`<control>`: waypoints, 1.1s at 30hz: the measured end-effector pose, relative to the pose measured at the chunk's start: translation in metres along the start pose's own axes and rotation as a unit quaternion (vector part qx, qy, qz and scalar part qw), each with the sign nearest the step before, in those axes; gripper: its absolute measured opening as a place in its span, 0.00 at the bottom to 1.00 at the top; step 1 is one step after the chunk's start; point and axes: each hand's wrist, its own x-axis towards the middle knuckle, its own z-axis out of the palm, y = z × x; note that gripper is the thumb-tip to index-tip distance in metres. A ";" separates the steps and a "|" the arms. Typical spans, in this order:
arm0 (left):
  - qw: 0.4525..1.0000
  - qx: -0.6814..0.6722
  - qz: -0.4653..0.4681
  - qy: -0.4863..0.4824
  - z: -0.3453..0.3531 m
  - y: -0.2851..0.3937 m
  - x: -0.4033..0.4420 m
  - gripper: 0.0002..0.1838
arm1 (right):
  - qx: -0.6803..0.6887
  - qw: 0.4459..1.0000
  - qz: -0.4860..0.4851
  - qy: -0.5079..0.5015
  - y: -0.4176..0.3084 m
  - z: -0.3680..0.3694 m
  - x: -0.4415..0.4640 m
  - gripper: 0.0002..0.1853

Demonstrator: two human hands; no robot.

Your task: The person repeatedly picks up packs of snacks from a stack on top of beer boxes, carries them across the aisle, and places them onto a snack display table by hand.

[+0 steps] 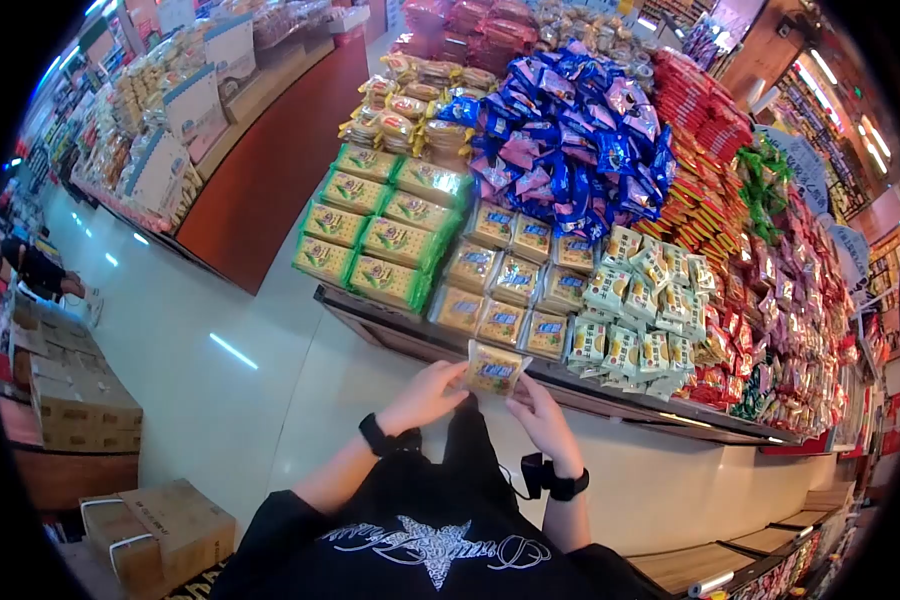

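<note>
A clear-wrapped pack of crackers [495, 369] with a blue label is held between my two hands, just in front of the display's near edge. My left hand [432, 392] grips its left side, and my right hand [541, 408] has its fingers at the right lower corner. Right beyond the pack stand stacks of matching cracker packs [516, 279] in rows. Green-wrapped cracker packs [391, 239] are stacked to their left. On their right lies a pile of small pale-green snack packets [630, 301].
Behind are a heap of blue and pink packets [575, 130] and yellow-edged pastry packs [400, 110]. Red packets [705, 95] fill the right side. A brown-sided counter [260, 185] stands across the aisle. Cardboard boxes [165, 535] sit on the floor at lower left.
</note>
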 end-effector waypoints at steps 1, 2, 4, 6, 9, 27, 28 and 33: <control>1.000 -0.001 0.003 0.004 0.005 -0.004 0.015 0.28 | 0.042 0.999 0.013 -0.002 0.003 -0.006 0.014 0.29; 1.000 0.013 -0.015 0.001 0.009 -0.009 0.029 0.30 | 0.042 0.999 -0.002 0.004 0.010 -0.011 0.028 0.26; 0.999 0.019 -0.039 0.009 0.023 -0.024 0.055 0.30 | 0.034 0.999 0.033 0.002 0.027 -0.022 0.054 0.25; 0.996 0.036 -0.084 0.008 0.031 -0.034 0.078 0.32 | 0.025 0.998 0.065 -0.004 0.037 -0.032 0.077 0.24; 0.992 0.057 -0.115 0.006 0.036 -0.035 0.105 0.31 | 0.010 0.998 0.060 0.013 0.046 -0.040 0.102 0.25; 0.966 0.156 -0.190 0.081 0.062 -0.024 0.127 0.43 | -0.249 0.957 0.023 -0.148 0.046 -0.058 0.147 0.35; 0.966 0.152 -0.196 0.077 0.061 -0.024 0.128 0.43 | -0.247 0.955 0.041 -0.159 0.043 -0.058 0.148 0.35; 0.971 0.152 -0.123 0.140 0.060 -0.038 0.119 0.41 | -0.305 0.944 -0.009 -0.127 0.050 -0.057 0.143 0.35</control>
